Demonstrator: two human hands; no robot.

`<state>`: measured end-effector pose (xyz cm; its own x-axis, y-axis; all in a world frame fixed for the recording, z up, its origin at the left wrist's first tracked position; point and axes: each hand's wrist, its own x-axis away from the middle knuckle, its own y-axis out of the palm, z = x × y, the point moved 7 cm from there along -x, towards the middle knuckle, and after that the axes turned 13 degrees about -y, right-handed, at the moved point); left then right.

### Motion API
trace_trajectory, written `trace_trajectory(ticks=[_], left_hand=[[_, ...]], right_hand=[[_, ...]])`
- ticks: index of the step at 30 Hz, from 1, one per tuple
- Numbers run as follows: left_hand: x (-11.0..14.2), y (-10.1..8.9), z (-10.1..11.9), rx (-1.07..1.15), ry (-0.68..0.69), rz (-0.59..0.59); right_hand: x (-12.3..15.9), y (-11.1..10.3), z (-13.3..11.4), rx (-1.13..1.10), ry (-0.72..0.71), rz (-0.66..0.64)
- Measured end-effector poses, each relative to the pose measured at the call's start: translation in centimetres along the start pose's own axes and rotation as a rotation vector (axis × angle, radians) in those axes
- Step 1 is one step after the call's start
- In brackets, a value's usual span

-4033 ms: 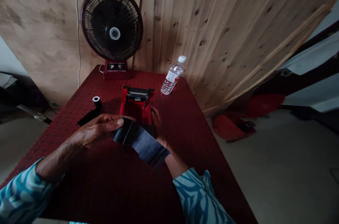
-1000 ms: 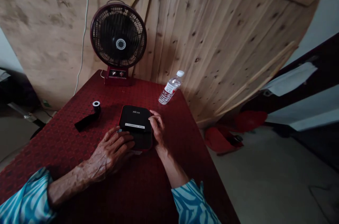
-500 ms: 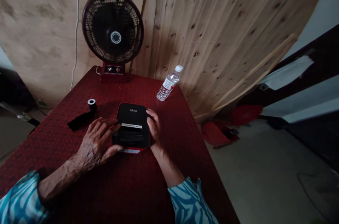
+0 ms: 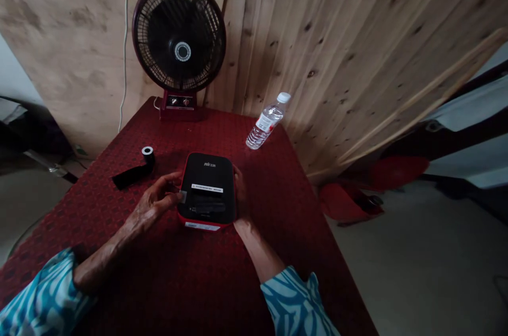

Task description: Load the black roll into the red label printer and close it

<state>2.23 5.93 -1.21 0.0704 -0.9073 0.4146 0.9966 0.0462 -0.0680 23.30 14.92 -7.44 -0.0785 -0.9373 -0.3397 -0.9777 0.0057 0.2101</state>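
Observation:
A small label printer [image 4: 208, 196] with a black lid and red sides stands on the table in front of me, its lid down. A white strip of printed text crosses the lid, and a white label is on its near red side. My left hand [image 4: 161, 201] grips the printer's left edge, with the thumb beside a small greyish patch there. Along the opposite side, my right hand [image 4: 241, 198] is wrapped against the printer; its fingers are partly hidden behind the casing. To the left lies a black roll [image 4: 148, 155] with a white-ended core and a loose strip trailing from it.
Behind the printer, a clear plastic bottle [image 4: 265, 123] with a white cap stands on the red patterned table [image 4: 222, 283]. A dark red fan [image 4: 180, 45] is at the back left, against a wooden wall. Red objects [image 4: 349, 201] are on the floor at the right.
Four seconds ago the printer was open and my left hand held a black strip over it. Now the lid is shut; my left hand has moved from the lid to the left edge.

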Motion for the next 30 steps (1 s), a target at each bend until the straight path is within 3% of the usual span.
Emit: trace_trajectory(ticks=[8, 20, 30], left_hand=[[-0.8, 0.8, -0.3, 0.132, -0.051, -0.154], [-1.5, 0.3, -0.7, 0.038, -0.028, -0.140], [-0.2, 0.3, 1.1, -0.091, 0.011, -0.080]], right_hand=[[0.2, -0.1, -1.3, -0.029, 0.073, 0.083], [0.2, -0.1, -1.1, -0.002, 0.016, 0.044], [-0.2, 0.1, -1.5, 0.010, 0.001, 0.039]])
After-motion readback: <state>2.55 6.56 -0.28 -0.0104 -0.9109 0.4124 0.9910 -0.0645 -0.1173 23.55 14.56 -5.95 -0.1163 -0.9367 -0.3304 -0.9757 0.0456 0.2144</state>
